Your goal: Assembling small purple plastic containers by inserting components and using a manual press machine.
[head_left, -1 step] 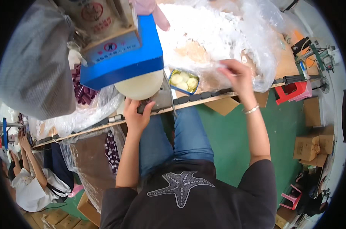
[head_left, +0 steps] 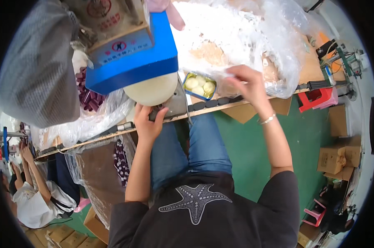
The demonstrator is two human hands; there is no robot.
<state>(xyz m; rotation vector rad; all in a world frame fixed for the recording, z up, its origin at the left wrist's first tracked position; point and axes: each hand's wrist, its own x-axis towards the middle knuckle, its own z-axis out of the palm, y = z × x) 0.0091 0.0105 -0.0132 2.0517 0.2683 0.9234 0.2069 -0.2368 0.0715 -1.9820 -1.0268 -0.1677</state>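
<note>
My left hand (head_left: 149,123) rests at the table's front edge, against the metal base of a blue machine (head_left: 133,68). Its fingers curl in beneath the machine's cream rounded cover (head_left: 152,90), the thumb set apart on the right. The fingertips and whatever they grip are hidden there. Above the table hangs my right hand (head_left: 251,84), pointing left toward a small blue-rimmed tin (head_left: 200,86) that holds several pale round pieces. Motion smears its fingers, so what they hold cannot be made out. Behind it a heap of small white pieces (head_left: 224,31) lies on clear plastic sheeting (head_left: 288,45).
Dark purple tube-like pieces (head_left: 88,93) lie left of the machine. A grey cloth-covered shape (head_left: 38,70) fills the upper left. Cardboard boxes (head_left: 335,160) and a red stool (head_left: 310,100) stand at right. Another person in a white shirt (head_left: 42,204) works at far left.
My right hand has shifted a little to the left, closer to the tin. The left hand stays in the same place at the machine.
</note>
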